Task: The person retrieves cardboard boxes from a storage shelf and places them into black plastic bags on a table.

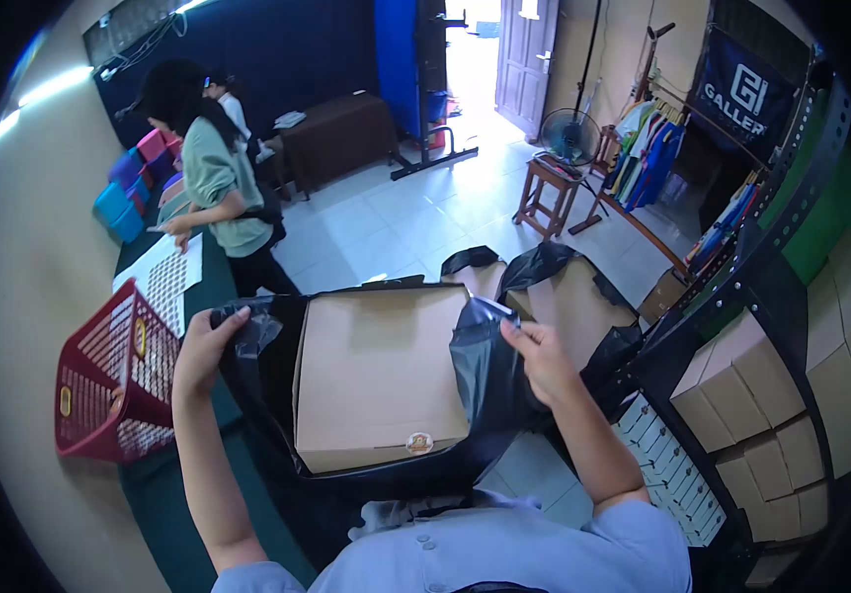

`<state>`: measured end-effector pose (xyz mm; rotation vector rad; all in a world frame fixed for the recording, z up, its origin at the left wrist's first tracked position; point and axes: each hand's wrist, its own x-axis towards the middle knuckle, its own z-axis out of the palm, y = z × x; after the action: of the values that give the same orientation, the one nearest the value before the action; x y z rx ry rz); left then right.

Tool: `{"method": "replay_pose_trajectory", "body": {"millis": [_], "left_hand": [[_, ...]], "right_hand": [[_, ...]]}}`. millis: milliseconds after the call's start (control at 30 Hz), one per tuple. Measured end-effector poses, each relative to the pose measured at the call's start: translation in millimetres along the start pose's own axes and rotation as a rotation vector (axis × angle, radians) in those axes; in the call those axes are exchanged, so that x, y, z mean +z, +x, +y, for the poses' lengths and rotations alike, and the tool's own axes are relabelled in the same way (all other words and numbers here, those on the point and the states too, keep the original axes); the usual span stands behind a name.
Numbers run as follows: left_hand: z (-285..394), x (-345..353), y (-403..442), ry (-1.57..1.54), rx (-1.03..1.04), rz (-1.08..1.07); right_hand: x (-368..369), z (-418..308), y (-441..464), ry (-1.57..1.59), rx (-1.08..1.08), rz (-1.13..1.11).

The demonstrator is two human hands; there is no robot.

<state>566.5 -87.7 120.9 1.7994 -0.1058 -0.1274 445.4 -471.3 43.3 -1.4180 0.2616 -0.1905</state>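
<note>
A black plastic bag (489, 371) is spread wide in front of me. Inside it lies a flat brown cardboard box (381, 366) with a small round sticker (418, 443) on its near edge. At the bag's left rim, my left hand (208, 346) grips the plastic between thumb and fingers. My right hand (542, 358) pinches the rim on the opposite side. The box shows between my hands, its left and right edges partly beside folds of plastic. The bag's underside is hidden.
A red basket (99, 385) stands on the green-covered table (173, 494) at left. Beyond it a person (223, 183) works over white sheets. More bagged boxes (564, 301) lie ahead. Shelves with cardboard boxes (741, 385) rise at right. A fan (570, 133) tops a wooden stool (547, 193).
</note>
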Motion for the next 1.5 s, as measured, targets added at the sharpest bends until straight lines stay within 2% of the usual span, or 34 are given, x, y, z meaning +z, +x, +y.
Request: {"method": "replay_pose_trajectory", "body": {"millis": [67,133,167,233,267,400,467,533,667,733,833,933,1000,1033,1300,1400,1500], "left_hand": [[-8,9,31,0.199,0.012,-0.095],[-54,-6,82,0.437,0.064,-0.231],[-62,-6,98,0.434,0.063,-0.248],[-75,-3,132,0.656,-0.182,-0.388],[-89,-4,152,0.673,-0.185,-0.407],[-122,7,232,0.314,-0.165,-0.435],[-124,24,273,0.175,-0.065,-0.452],[-105,42,313,0.228,-0.095,-0.443],[-66,94,398,0.265,0.085,-0.477],[-51,127,435,0.295,0.15,-0.502],[-17,172,470,0.372,0.306,-0.54],[-11,214,506,0.295,0.3,-0.62],[-11,238,524,0.278,0.317,-0.655],[-17,251,537,0.256,0.323,-0.682],[-47,350,600,0.233,0.268,-0.823],[-73,387,614,0.197,0.2,-0.859],[-101,416,626,0.199,0.163,-0.926]], "right_hand": [[-6,13,1,0.043,0.102,0.045],[-6,33,9,0.089,0.165,0.099],[-6,47,16,0.089,0.176,0.116],[-5,69,35,0.125,0.208,0.142],[-1,76,46,0.136,0.206,0.165],[17,91,103,0.102,0.135,0.233],[30,88,131,0.103,0.151,0.279],[39,85,160,0.131,0.165,0.33],[38,86,218,0.177,0.121,0.478],[32,87,240,0.249,0.006,0.58],[38,61,265,0.328,0.023,0.73],[26,58,288,0.411,-0.028,0.881],[2,70,291,0.297,-0.106,0.823],[-5,71,295,0.253,-0.054,0.883],[-39,87,332,0.136,-0.06,1.056],[-54,114,348,-0.041,-0.065,1.081],[-72,150,360,-0.034,-0.025,1.137]]}}
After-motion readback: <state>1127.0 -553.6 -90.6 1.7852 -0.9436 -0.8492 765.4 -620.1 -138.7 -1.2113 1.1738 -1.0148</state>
